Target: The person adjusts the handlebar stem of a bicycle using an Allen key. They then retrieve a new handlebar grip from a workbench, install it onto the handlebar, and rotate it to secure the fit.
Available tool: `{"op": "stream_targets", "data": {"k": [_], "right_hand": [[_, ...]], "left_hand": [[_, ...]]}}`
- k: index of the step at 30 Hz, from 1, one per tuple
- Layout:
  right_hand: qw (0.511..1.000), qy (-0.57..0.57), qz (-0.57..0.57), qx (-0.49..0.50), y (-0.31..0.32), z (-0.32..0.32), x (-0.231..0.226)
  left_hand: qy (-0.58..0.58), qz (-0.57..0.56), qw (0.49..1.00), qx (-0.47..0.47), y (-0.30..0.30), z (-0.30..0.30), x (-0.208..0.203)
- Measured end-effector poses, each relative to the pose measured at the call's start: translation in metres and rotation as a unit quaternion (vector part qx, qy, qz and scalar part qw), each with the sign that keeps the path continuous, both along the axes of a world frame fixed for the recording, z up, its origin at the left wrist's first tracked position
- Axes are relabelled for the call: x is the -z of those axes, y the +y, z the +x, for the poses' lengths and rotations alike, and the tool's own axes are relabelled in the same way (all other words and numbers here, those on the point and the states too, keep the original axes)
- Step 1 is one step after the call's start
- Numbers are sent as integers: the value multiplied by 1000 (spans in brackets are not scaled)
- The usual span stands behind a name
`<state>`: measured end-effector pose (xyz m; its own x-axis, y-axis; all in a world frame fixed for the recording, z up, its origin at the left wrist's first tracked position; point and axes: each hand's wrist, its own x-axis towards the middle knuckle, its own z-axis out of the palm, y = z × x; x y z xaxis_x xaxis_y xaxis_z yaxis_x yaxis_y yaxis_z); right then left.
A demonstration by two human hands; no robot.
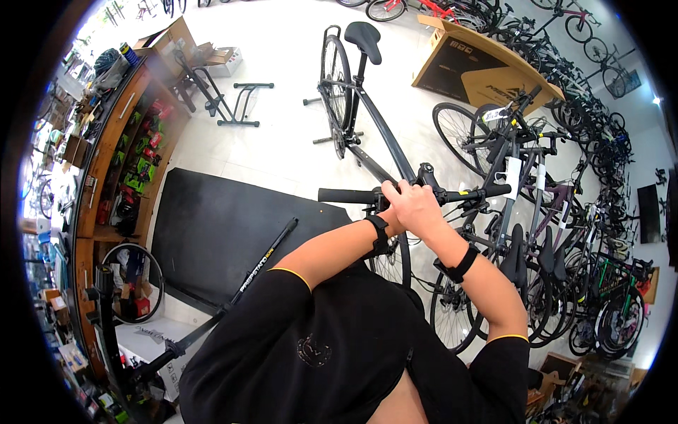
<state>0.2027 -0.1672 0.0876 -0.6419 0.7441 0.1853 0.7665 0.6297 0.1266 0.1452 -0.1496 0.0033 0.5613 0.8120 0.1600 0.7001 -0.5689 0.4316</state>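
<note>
A black bicycle (385, 131) stands in front of me, its saddle (363, 41) at the far end and its flat handlebar nearest me. My right hand (417, 208) is closed over the bar just left of the stem (426, 173), with its fingers bent. Beneath and beside it, my left hand (394, 220) is at the same spot, its fingers mostly covered by the right hand. Whatever lies under the hands is hidden. The left grip (346, 196) and right grip (496, 190) stick out untouched on either side.
A black mat (219, 230) lies at left, crossed by a repair-stand arm (261, 261). Beyond it are a wooden cabinet (106, 166) and a black floor stand (240, 106). Several bicycles (515, 254) crowd the right side. A large cardboard box (480, 67) stands at far right.
</note>
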Motion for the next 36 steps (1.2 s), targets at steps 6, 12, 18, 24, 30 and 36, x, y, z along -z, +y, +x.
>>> {"op": "stream_targets", "data": {"k": [6,12,18,24,30,36], "right_hand": [[987,133,17,82,14,27,-21],[976,182,0,118,13,33,-27],[964,215,-3,159,17,42,-24],[952,249,-17,176,22,50,-32],[923,334,-21,192,25,67,-33],[899,362,-38,244,33,84,-37]], "left_hand": [[-26,8,1000,9,2,-7,-24],[22,-78,997,14,8,2,-25],[67,-96,993,25,8,0,-33],[60,-82,995,2,7,-2,-34],[43,-87,995,4,6,-2,-35],[52,-116,992,0,10,-2,-35]]}}
